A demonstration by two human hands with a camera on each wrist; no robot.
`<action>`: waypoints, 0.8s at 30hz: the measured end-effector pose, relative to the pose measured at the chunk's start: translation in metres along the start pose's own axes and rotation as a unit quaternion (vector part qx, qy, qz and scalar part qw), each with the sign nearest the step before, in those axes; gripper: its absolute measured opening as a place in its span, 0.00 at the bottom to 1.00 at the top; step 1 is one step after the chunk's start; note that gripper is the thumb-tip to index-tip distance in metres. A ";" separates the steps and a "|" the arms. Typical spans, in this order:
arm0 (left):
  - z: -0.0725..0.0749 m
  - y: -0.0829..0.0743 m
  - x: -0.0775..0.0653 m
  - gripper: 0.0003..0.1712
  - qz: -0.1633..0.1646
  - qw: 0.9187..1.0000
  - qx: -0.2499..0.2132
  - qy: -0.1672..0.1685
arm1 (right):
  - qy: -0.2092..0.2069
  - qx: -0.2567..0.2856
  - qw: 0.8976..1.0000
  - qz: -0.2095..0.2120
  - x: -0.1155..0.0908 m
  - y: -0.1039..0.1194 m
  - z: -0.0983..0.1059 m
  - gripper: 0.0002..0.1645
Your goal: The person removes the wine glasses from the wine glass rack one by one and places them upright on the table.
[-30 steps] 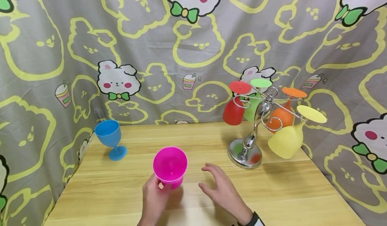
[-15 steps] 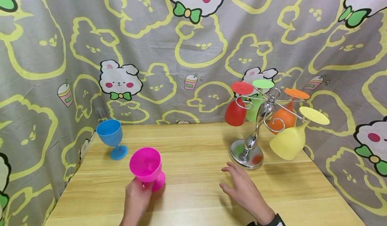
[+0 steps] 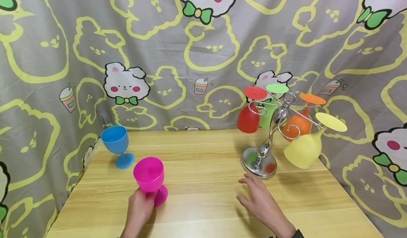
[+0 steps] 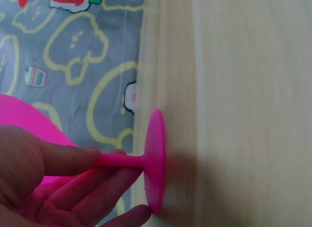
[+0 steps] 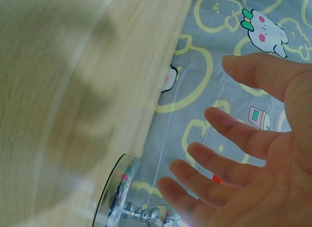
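Observation:
My left hand (image 3: 139, 207) holds a pink plastic goblet (image 3: 149, 172) with its bowl up. In the left wrist view, thumb and fingers pinch the goblet's stem (image 4: 119, 160), and the round foot (image 4: 156, 161) is close over the tabletop. My right hand (image 3: 264, 204) hovers over the table with nothing in it, fingers spread and relaxed in the right wrist view. Just beyond it stands a chrome goblet rack (image 3: 265, 147). From its arms hang a red goblet (image 3: 248, 117), a green goblet (image 3: 267, 117), an orange goblet (image 3: 298, 123) and a yellow goblet (image 3: 303, 149), all upside down.
A blue goblet (image 3: 115, 140) stands upright at the back left of the wooden table (image 3: 197, 163). Behind and at both sides hangs a grey curtain (image 3: 165, 47) with cartoon rabbits. The rack's silver base (image 5: 117, 195) shows low in the right wrist view.
My left hand has carried the pink goblet leftward from the middle, nearer the blue one. My right hand has moved right, toward the rack's base.

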State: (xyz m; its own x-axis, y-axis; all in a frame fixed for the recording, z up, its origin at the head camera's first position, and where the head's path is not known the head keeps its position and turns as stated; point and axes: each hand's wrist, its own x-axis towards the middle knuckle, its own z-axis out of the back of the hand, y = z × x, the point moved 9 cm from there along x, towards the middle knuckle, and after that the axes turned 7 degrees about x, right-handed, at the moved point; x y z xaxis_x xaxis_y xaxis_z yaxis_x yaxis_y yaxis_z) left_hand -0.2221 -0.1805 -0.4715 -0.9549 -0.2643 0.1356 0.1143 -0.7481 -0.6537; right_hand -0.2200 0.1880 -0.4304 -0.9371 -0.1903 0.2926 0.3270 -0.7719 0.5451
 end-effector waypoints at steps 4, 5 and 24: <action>-0.001 -0.001 0.007 0.04 -0.025 1.000 0.000 0.007 | 0.002 0.005 1.000 -0.003 0.000 -0.001 -0.001 0.26; -0.001 -0.002 0.009 0.04 -0.032 0.999 0.003 0.011 | 0.002 0.006 1.000 -0.001 0.001 -0.001 -0.001 0.26; 0.002 0.009 0.065 0.08 -0.042 0.999 0.010 0.008 | 0.014 0.011 1.000 -0.001 0.003 0.004 -0.007 0.26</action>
State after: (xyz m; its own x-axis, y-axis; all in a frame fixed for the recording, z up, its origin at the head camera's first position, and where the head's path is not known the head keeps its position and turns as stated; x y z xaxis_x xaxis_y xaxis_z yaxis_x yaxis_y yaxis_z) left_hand -0.2824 -0.2059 -0.4674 -0.9658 -0.1904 0.1761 0.0397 -0.7797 -0.6249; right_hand -0.2224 0.1802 -0.4326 -0.9407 -0.2061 0.2696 0.3275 -0.7591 0.5625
